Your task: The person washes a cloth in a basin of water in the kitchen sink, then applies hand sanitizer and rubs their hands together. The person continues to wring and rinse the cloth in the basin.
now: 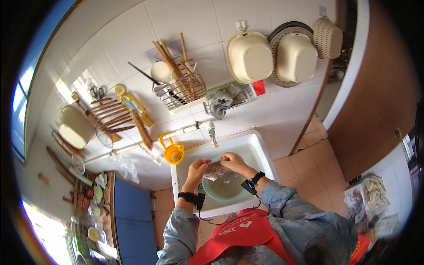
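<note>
My left hand point(198, 169) and my right hand point(233, 161) pinch the two upper corners of a grayish, wet-looking cloth point(216, 169). The cloth hangs between them over a pale green basin point(215, 194) of cloudy water. The basin stands in a white ceramic sink point(265, 155). Just beyond my hands, a faucet point(212, 132) on a white pipe points down over the sink. A yellow plastic dipper point(174, 154) is at the sink's back left corner, left of the faucet. Dark straps with small devices are on both wrists.
On the tiled wall hang a utensil rack point(180, 92), a green basket point(245, 97) with gray cloths, cream basins point(250, 58) and brushes point(141, 129). A blue-fronted cabinet point(134, 218) stands at left. To the right are a brown door point(374, 99) and a white container with cloths point(357, 198).
</note>
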The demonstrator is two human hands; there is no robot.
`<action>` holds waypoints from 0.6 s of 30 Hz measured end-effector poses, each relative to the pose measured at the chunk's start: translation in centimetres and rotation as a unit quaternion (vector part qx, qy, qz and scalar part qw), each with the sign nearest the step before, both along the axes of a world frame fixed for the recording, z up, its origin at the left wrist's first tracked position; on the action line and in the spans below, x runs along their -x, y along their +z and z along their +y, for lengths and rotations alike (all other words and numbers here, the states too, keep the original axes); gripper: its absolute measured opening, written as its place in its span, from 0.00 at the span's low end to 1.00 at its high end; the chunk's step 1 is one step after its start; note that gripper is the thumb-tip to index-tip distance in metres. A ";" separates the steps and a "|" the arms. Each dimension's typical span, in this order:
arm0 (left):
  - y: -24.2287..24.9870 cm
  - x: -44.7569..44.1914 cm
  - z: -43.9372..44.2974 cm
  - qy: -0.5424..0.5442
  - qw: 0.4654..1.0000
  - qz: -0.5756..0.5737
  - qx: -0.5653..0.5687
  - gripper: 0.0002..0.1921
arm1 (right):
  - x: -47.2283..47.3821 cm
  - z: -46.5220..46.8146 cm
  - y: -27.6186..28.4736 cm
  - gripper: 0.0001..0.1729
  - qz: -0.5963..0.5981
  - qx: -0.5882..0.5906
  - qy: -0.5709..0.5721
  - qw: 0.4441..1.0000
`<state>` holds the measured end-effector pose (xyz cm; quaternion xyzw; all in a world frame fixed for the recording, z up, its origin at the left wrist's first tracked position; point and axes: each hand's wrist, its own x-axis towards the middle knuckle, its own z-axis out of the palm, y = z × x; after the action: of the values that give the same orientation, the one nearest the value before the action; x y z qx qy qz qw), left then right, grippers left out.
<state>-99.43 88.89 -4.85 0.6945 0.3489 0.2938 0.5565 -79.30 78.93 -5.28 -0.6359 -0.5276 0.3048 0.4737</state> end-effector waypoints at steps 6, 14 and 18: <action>4.5 -2.2 -2.9 0.015 0.975 0.179 -0.132 0.10 | -1.7 -0.2 2.0 0.14 -0.027 -0.059 -0.050 0.997; 8.3 -4.4 -5.2 0.044 0.856 0.228 -0.462 0.11 | -4.2 -1.3 1.0 0.08 -0.276 -0.159 -0.078 0.945; 9.9 -7.2 -6.8 0.055 0.915 0.267 -0.297 0.14 | -4.8 0.3 -1.4 0.07 -0.097 -0.033 -0.156 0.982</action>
<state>-92.21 82.07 5.04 0.8598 0.4194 0.2174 0.1938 -74.54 79.28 -6.66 -0.7209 -0.4750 0.1465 0.4828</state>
